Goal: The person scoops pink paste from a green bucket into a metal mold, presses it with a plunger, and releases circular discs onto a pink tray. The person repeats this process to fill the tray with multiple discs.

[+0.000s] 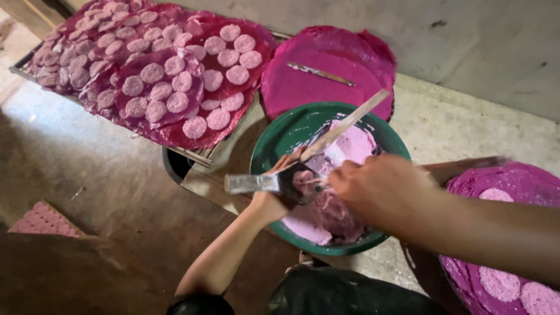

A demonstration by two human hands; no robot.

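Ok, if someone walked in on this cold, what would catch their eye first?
Probably the vivid pink: a green basin of pale pink paste in the middle, where the left hand holds a small scoop and the right hand works a flat wooden stick over it. Next, the rack at upper left, covered in magenta sheets dotted with pale pink discs.

— Any packages, labels, signs or screens in this view?

— None that I can see — no box, wrapper, sticker, sign or display anywhere in the head view.

— Nothing printed at all?

— Nothing legible or label-like shows on any surface in the picture.
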